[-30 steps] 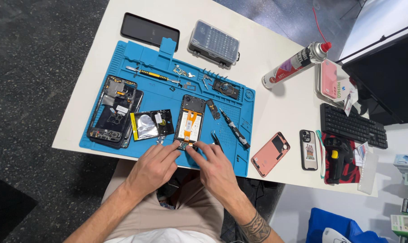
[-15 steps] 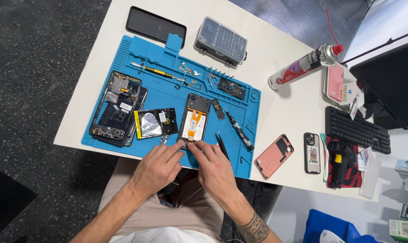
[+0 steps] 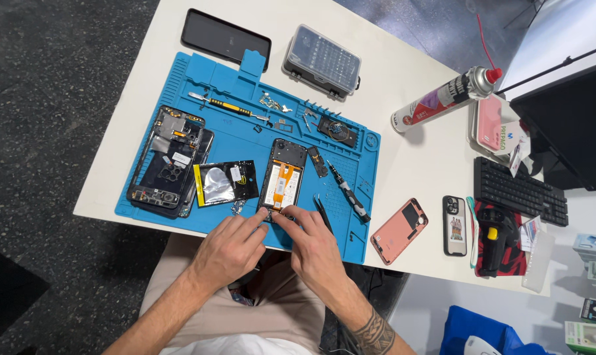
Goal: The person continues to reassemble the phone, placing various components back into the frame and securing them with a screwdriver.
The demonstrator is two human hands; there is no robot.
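An opened phone (image 3: 283, 179) with an orange ribbon cable lies on the blue work mat (image 3: 212, 141). My left hand (image 3: 229, 248) and my right hand (image 3: 313, 248) meet at its near end, fingertips pinching a small part there. What the fingers grip is too small to make out. A black battery pouch (image 3: 224, 183) lies just left of the phone. Further left lies a stripped phone frame (image 3: 168, 159). Black tweezers (image 3: 323, 212) and a dark screwdriver (image 3: 348, 191) lie to the right of my right hand.
A yellow-handled screwdriver (image 3: 224, 105), loose screws and a small board (image 3: 337, 129) lie at the mat's far edge. Beyond it are a dark phone (image 3: 226, 36) and a bit case (image 3: 322, 60). At right: spray can (image 3: 446, 97), pink case (image 3: 398, 231), phone (image 3: 454, 225), keyboard (image 3: 520, 192).
Both hands stay at the near end of the opened phone; their fingertips have closed in slightly. The camera view has shifted a little.
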